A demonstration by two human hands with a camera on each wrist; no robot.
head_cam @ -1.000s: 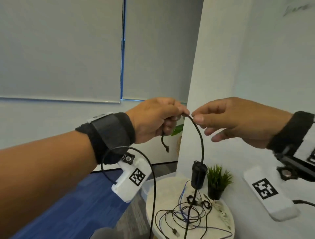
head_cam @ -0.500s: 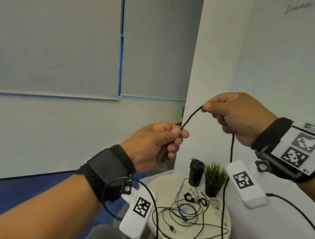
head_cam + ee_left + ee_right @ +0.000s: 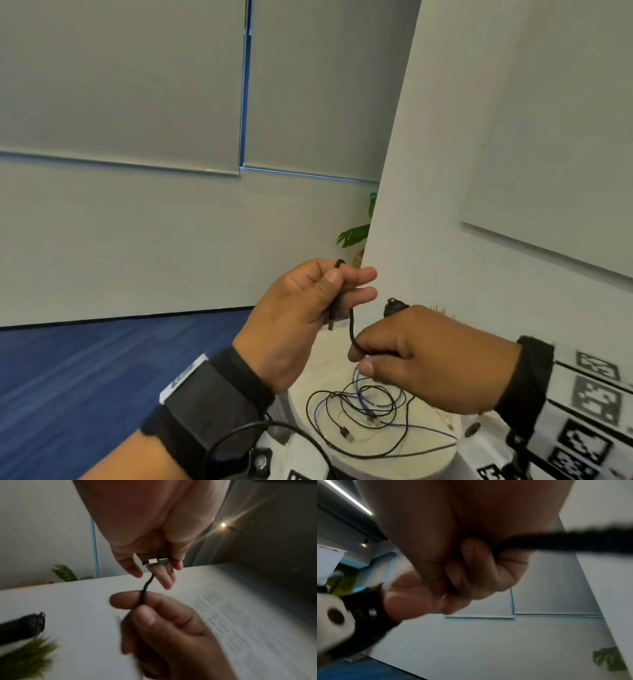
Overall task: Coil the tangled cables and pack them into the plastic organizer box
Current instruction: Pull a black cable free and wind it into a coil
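A black braided cable (image 3: 351, 327) runs between both hands above the round table (image 3: 308, 373). My left hand (image 3: 337, 284) pinches its plug end between thumb and fingers; the left wrist view shows the grey metal connector (image 3: 155, 561) lying across those fingers. From there the cable curves down to my right hand (image 3: 366, 356), just below and to the right, which grips it in a fist. In the right wrist view the cable (image 3: 573, 540) leaves the curled fingers (image 3: 471, 555) to the right. A tangle of thin black and blue cables (image 3: 363, 407) lies on the table. No organizer box is in view.
A black bottle's cap (image 3: 393, 305) shows just behind my right hand, and a small green plant (image 3: 25, 655) stands beside the bottle in the left wrist view. A white wall (image 3: 479, 171) rises right behind the table. Blue carpet (image 3: 102, 370) lies to the left.
My right hand has dropped from above the left to just below it, keeping hold of the cable. The straight stretch between the hands is now a short curve.
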